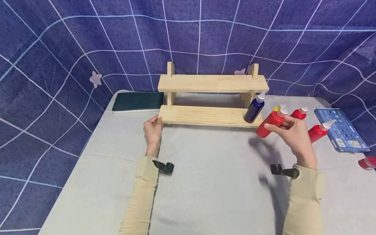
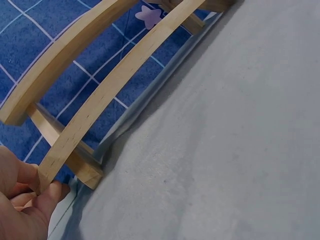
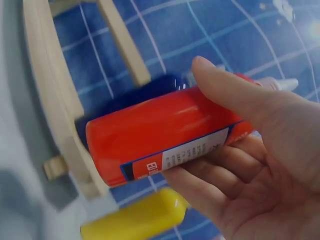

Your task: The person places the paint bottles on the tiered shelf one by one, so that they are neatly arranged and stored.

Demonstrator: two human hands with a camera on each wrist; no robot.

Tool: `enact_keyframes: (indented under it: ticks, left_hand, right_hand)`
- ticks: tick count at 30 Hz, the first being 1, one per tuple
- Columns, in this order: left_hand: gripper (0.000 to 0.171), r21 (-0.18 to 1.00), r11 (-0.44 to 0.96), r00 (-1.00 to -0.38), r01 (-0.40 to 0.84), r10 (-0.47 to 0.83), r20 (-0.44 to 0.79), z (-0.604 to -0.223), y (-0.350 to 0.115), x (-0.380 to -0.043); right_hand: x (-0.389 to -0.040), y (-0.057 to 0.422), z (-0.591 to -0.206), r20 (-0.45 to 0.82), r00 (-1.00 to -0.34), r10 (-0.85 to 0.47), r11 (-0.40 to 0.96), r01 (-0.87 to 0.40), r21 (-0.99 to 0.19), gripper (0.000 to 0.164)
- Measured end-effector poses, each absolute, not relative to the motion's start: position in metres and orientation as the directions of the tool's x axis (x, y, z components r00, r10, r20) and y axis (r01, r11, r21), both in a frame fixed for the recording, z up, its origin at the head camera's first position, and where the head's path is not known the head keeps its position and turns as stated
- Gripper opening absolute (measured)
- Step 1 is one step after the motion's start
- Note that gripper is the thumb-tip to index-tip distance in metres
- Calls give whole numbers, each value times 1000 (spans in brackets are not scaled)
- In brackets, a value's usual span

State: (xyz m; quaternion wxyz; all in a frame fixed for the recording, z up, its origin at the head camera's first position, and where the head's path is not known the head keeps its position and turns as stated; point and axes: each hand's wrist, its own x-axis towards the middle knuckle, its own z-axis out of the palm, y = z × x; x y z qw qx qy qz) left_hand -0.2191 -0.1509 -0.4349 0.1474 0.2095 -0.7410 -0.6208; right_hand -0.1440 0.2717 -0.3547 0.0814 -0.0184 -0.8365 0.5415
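A two-tier wooden shelf point(image 1: 202, 116) stands at the back of the table. My left hand point(image 1: 153, 129) pinches the left end of its lower board; in the left wrist view, thumb and fingers point(image 2: 47, 200) close on the board's end. My right hand point(image 1: 296, 135) grips a red squeeze bottle point(image 1: 271, 123) with a white nozzle, tilted, beside the shelf's right end. In the right wrist view the red bottle point(image 3: 165, 130) lies between thumb and fingers, label partly showing. A dark blue bottle point(image 1: 254, 111) stands on the lower board's right end.
Behind the held bottle are a mostly hidden yellow bottle point(image 1: 276, 108) and a red bottle point(image 1: 299, 113). Another red bottle point(image 1: 317, 132) is right of my hand, near a blue box point(image 1: 340, 130). A dark green book point(image 1: 138, 101) lies left of the shelf. A red-capped object point(image 1: 367, 162) sits far right.
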Motion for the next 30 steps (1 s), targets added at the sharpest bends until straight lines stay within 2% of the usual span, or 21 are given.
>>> enact_keyframes:
  ticks: [9,18,24,30]
  left_hand:
    - [31,984,137,-871,-117,-490,-35,-433,-150,-218]
    - [31,982,142,-871,-124,-490,-39,-434,-151,-219]
    - [30,981,134,-871,-139,-488,-57,-433,-151,-219]
    - [27,980,144,-858,-136,-512,-44,-432,-150,-218]
  right_hand:
    - [-149,237,-347,191,-971,146,362,-127,-923,26]
    - [-156,209,-354,196,-933,302,255,-119,-960,34]
    - [-162,194,-359,233,-912,338,273,-142,-951,38]
    - [-167,181,-362,264,-913,312,309,-165,-937,36]
